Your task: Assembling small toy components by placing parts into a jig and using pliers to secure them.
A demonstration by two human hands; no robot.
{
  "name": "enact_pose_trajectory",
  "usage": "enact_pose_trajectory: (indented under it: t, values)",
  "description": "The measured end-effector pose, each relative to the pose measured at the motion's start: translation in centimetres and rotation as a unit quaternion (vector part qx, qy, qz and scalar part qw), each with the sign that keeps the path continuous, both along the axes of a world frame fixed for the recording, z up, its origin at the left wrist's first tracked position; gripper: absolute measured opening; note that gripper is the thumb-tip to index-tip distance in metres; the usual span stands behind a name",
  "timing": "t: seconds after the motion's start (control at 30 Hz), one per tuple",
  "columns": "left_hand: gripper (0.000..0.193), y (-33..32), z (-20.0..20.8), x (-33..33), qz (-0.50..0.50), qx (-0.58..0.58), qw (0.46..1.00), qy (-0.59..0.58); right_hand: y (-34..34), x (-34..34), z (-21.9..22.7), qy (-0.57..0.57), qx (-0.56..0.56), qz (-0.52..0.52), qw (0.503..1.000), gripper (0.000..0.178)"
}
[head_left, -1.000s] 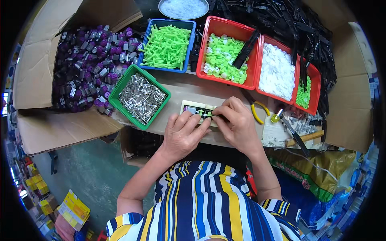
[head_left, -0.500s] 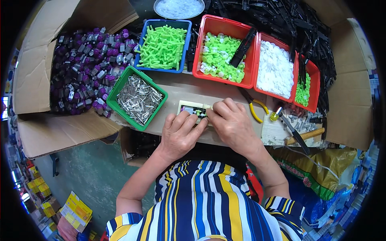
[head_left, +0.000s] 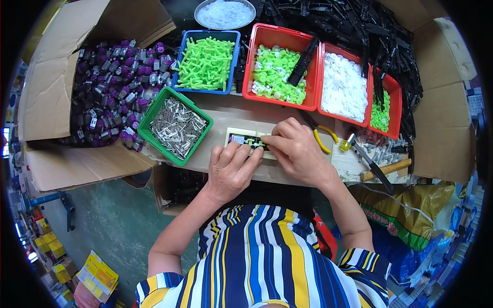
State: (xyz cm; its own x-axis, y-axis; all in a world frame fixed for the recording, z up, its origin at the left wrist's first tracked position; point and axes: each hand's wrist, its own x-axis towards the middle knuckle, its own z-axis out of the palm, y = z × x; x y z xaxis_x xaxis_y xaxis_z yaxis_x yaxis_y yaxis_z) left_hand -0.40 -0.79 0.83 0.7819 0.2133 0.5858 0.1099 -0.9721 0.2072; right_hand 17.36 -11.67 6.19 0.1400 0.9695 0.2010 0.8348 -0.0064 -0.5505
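A cream-coloured holder (head_left: 248,130) lies on the bench in front of me. In it sits a small black plastic assembly (head_left: 257,139) with a grey-and-purple motor (head_left: 237,138) at its left end and light-green pieces in the middle. My left hand (head_left: 229,167) is closed along the near edge, with thumb and forefinger pressed on the assembly. From the right, my right hand (head_left: 300,154) pinches at the assembly's right part. Its fingertips hide whatever is between them.
Beyond the holder stand a green bin of metal pins (head_left: 206,134), a blue bin of green sticks (head_left: 181,61) and red bins (head_left: 250,56) of green and white pieces. Purple-grey motors (head_left: 110,92) fill a carton at left. Pliers (head_left: 322,146), a screwdriver (head_left: 345,145) and a hammer (head_left: 393,169) lie right.
My right hand's fingers have straightened a little over the assembly, showing more of its middle. The left hand stays nearly in place. The whole view has shifted slightly.
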Motion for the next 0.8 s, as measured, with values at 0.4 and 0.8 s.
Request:
enact_pose_trajectory:
  t: [0.4,0.8]
  values:
    - [0.029,2.2,3.9,-1.9,0.048,-0.046,0.997,-0.043,-6.1,2.3,1.3,0.008,0.074,-0.165,0.984,0.021]
    - [0.017,8.6,6.1,-4.9,0.179,-0.110,0.974,0.088,-17.3,9.2,1.3,-0.127,-0.055,-0.367,0.920,0.010]
